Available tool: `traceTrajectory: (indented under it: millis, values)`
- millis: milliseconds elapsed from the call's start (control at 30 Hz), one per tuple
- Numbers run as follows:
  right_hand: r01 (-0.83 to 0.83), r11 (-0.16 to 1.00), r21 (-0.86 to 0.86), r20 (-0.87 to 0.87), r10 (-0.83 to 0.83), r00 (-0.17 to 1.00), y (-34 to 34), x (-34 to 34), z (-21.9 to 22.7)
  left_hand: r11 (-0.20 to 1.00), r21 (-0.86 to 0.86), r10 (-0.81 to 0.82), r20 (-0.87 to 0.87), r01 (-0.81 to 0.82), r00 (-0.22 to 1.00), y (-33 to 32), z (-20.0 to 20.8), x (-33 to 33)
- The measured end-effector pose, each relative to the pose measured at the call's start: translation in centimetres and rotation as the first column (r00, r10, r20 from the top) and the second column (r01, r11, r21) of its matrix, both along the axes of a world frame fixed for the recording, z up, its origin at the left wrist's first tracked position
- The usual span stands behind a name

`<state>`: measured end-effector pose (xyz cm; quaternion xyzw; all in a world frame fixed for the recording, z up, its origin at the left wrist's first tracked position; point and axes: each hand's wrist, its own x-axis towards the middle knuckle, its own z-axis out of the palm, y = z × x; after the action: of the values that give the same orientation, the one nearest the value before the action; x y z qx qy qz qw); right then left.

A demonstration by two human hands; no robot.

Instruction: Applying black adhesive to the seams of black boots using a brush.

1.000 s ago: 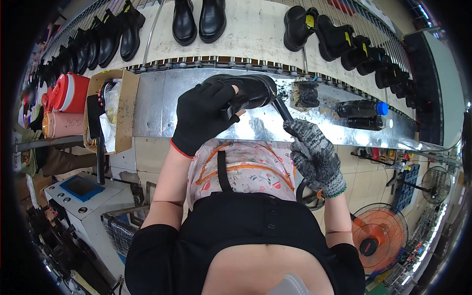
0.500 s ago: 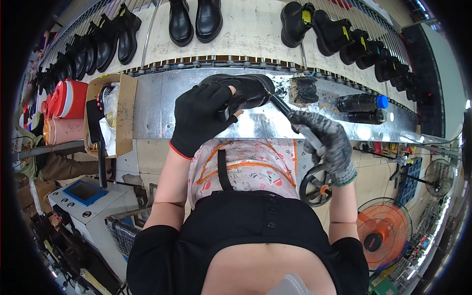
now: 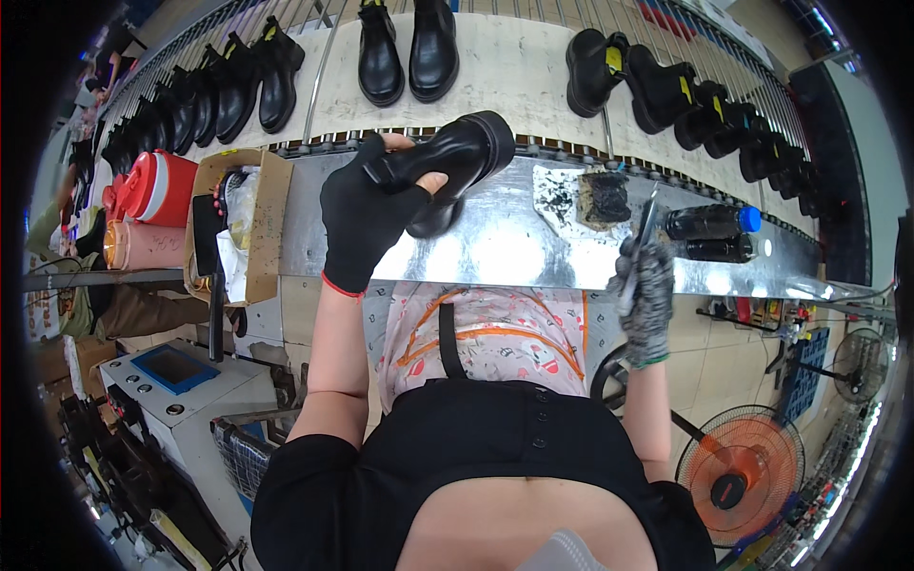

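My left hand (image 3: 367, 214), in a black glove with bare fingertips, is closed round a black leather boot (image 3: 462, 152) above the metal bench. The boot lies tilted, its thick sole edge (image 3: 502, 143) turned to the right. Below it shows a dark rounded shape (image 3: 434, 221); I cannot tell whether it belongs to the same boot. In a grey knitted glove, my right hand (image 3: 645, 295) grips a slim pen-like tool (image 3: 650, 214) whose metallic shaft points up, apart from the boot. A blackened sponge block (image 3: 605, 197) sits on a stained white sheet (image 3: 555, 202) between the hands.
Two dark bottles (image 3: 705, 223) lie at the bench's right. A cardboard box (image 3: 271, 224) of small items and a red jug (image 3: 164, 187) stand left. Beyond the bench edge, black boots (image 3: 433, 52) line the conveyor (image 3: 519, 86). An orange fan (image 3: 741, 466) stands lower right.
The tool has come away from the boot, swinging right and upright in my right hand. My left hand has turned the boot so its sole edge faces up and right. The view has shifted slightly.
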<state>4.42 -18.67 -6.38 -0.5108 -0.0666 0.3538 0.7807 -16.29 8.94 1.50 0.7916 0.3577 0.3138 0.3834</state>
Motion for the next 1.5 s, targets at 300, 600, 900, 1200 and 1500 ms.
traceTrajectory:
  millis: [300, 600, 900, 1200, 1500]
  values:
    - [0.130, 0.986, -0.105, -0.164, -0.147, 0.975, 0.8, -6.2, -3.0, 0.982, -0.126, 0.144, 0.031, -0.139, 0.989, 1.0, -2.1, -0.2]
    - [0.139, 0.949, -0.283, -0.040, -0.156, 0.987, 2.0, -5.1, -1.8, 0.994, 0.009, 0.110, -0.040, -0.109, 0.993, 0.5, -2.0, 0.8]
    - [0.161, 0.952, -0.260, -0.062, -0.183, 0.981, 1.7, -3.7, -1.3, 0.993, 0.085, 0.084, -0.057, -0.079, 0.995, -1.2, -1.1, 2.2]
    - [0.142, 0.982, -0.124, 0.173, -0.119, 0.978, 3.4, -2.6, 1.9, 0.994, 0.098, 0.053, -0.062, -0.047, 0.997, -1.7, -1.1, 2.4]
    - [0.247, 0.923, -0.295, 0.169, -0.204, 0.964, 2.7, -2.9, -1.6, 0.994, -0.047, 0.088, -0.140, -0.095, 0.986, 5.4, -3.5, -1.3]
